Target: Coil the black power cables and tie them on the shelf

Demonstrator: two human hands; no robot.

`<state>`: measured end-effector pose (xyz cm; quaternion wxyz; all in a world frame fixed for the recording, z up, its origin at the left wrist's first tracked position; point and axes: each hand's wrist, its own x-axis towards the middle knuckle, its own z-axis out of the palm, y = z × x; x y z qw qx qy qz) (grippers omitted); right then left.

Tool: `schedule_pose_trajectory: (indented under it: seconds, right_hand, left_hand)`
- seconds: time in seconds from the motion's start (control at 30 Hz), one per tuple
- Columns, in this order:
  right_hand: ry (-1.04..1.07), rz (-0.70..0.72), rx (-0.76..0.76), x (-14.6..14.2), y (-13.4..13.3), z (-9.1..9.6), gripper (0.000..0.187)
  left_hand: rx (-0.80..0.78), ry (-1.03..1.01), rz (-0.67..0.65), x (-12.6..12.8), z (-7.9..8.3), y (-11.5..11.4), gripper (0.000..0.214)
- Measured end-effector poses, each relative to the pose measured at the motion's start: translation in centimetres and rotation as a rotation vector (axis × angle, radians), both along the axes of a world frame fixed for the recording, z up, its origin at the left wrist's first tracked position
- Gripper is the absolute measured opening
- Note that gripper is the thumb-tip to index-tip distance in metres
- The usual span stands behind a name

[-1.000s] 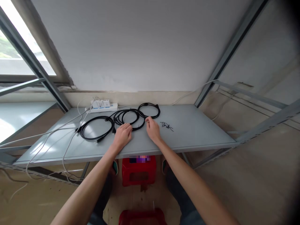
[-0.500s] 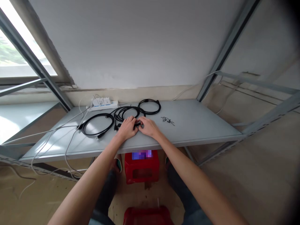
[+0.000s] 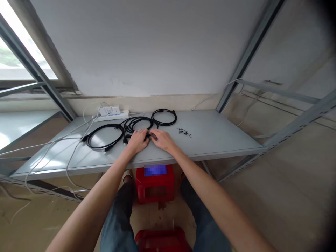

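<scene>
Three black rubbery ring coils point(image 3: 172, 112), one white strip point(image 3: 112, 113) on smooth grey surface point(image 3: 217, 138); left hand point(image 3: 138, 140), right hand point(image 3: 163, 139) together, pinching middle coil point(image 3: 140, 119).

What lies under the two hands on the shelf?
The near edge of the middle cable coil runs under the left hand and right hand. Whether they grip it is hidden.

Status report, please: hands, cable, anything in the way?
Left hand and right hand on middle black cable, grip unclear. Left coil, right coil close beside.

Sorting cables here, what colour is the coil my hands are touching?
The coil is black, clearest in the head view.
</scene>
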<state>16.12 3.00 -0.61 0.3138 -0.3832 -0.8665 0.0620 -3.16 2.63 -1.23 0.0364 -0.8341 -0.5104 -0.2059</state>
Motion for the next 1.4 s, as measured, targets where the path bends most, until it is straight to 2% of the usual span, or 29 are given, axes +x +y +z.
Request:
schedule_pose_trajectory:
  seconds: [0.13, 0.33, 0.47, 0.97, 1.13, 1.4]
  right_hand:
    - [0.023, 0.001, -0.007, -0.06, 0.04, 0.12, 0.012]
    - [0.038, -0.013, -0.001, -0.09, 0.02, 0.06, 0.016]
    - [0.006, -0.040, 0.005, 0.00, 0.10, -0.11, 0.011]
    - [-0.009, -0.008, 0.038, 0.16, 0.92, -0.81, 0.018]
    - [-0.013, 0.004, 0.036, 0.27, 0.79, -0.73, 0.015]
    - [-0.033, 0.005, 0.050, 0.32, 0.53, -0.58, 0.021]
  left_hand:
    - [-0.007, 0.034, -0.013, -0.15, -0.14, 0.13, 0.023]
    - [-0.054, -0.063, -0.024, -0.42, -0.25, 0.52, 0.029]
    - [-0.065, -0.076, 0.002, -0.41, -0.26, 0.56, 0.027]
    - [-0.051, -0.049, 0.054, -0.07, -0.07, 0.10, 0.028]
    - [-0.050, -0.027, 0.021, -0.23, 0.20, 0.05, 0.024]
    - [-0.048, -0.055, -0.028, -0.44, 0.41, -0.14, 0.027]
